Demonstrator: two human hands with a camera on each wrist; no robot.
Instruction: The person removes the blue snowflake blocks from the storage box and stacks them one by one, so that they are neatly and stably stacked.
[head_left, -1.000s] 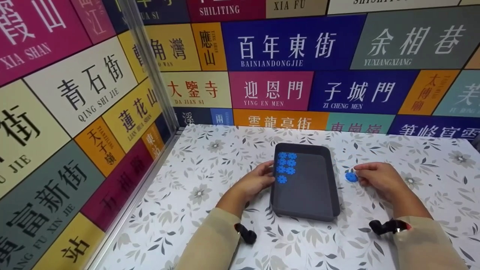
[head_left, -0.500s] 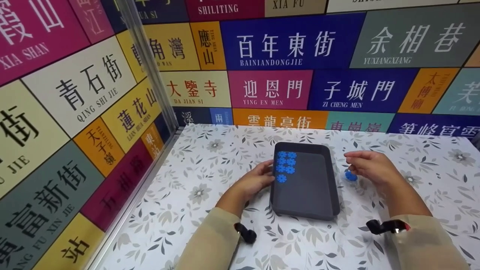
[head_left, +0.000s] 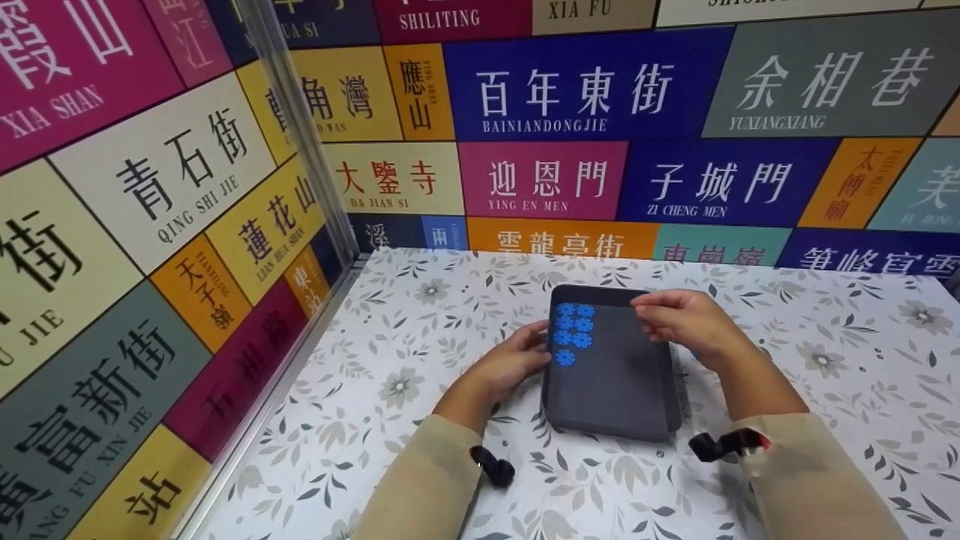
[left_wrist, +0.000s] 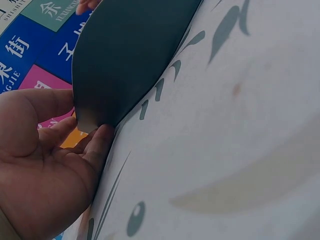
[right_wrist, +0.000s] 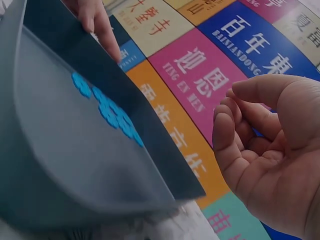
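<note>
A dark grey rectangular tray (head_left: 611, 401) lies on the table in the head view. Along its left wall, small blue flower-shaped discs (head_left: 565, 358) are set out in two columns from the far end. My left hand (head_left: 512, 366) grips the tray's left wall, thumb and fingers around the edge in the left wrist view. Over the tray's right wall is my right hand (head_left: 684, 321), thumb and index fingertips together and the other fingers curled. No disc shows at those fingertips in the right wrist view, so I cannot tell whether they pinch one.
The tabletop (head_left: 420, 450) has a white cloth with grey leaves and flowers. Behind it stands a wall (head_left: 585, 90) of coloured street-name panels, meeting a second panelled wall at the left along a metal post (head_left: 300, 127). Black straps (head_left: 495, 466) circle both sleeves.
My right hand has risen from the blue disc on the table and moved left over the tray's right wall. That disc's spot is now behind the hand. My left hand stays put.
</note>
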